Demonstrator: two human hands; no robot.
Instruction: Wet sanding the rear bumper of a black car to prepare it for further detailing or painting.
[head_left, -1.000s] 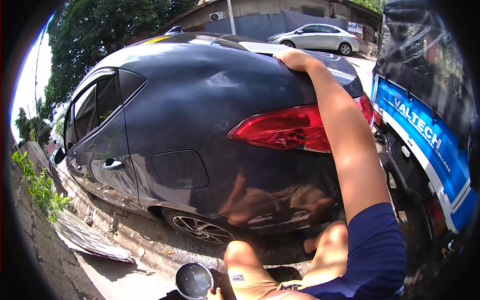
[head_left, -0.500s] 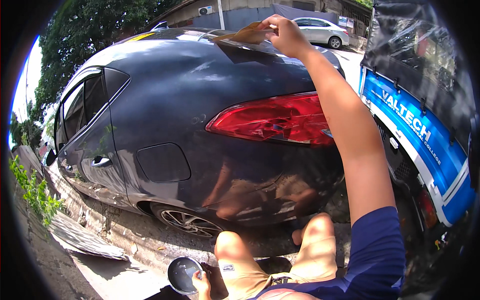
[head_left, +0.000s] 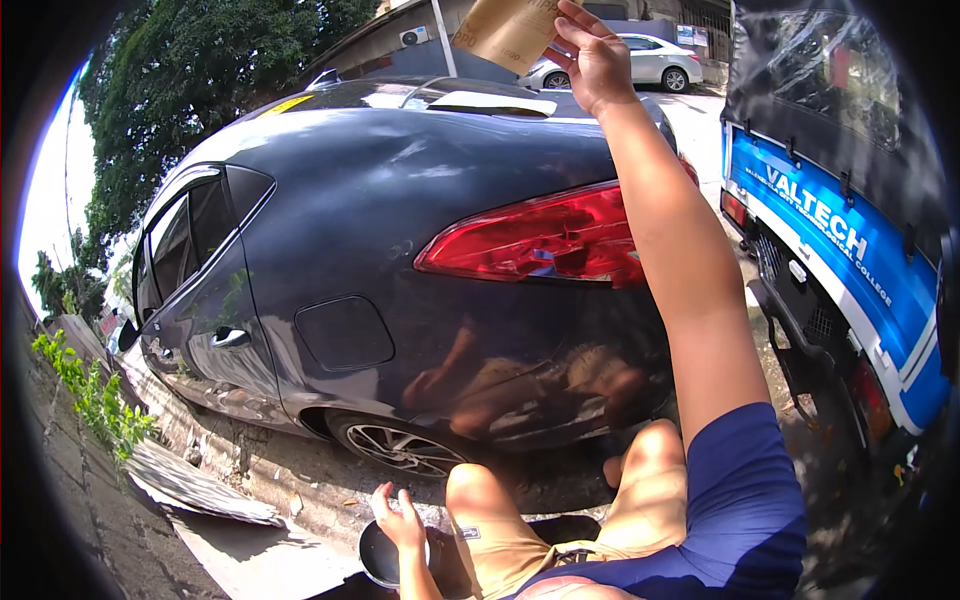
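My right hand (head_left: pixel 600 68), raised high at the top of the view, pinches the edge of a brown sheet of sandpaper (head_left: pixel 505 35). Its printed back faces me, and its top runs out of view. Behind and below it stands a dark car (head_left: pixel 400 215), its rear corner towards me, with a red tail light (head_left: pixel 545 240) partly covered by my right arm. Low down, my left hand (head_left: pixel 400 522) hovers over a round dark bowl (head_left: pixel 376 556), fingers apart and holding nothing. The hand and forearm hide part of the bowl.
A blue vehicle with a dark cover (head_left: pixel 835 215) stands close on the right. My bent knees (head_left: pixel 655 465) are near the car's rear wheel (head_left: pixel 400 448). Corrugated sheeting (head_left: pixel 205 485) and a green plant (head_left: pixel 95 395) lie to the left. A silver car (head_left: pixel 650 62) is parked behind.
My right hand has lifted the sandpaper up off the car's rear top surface and turned its printed back towards me. My left hand has let go of the bowl's rim and risen slightly.
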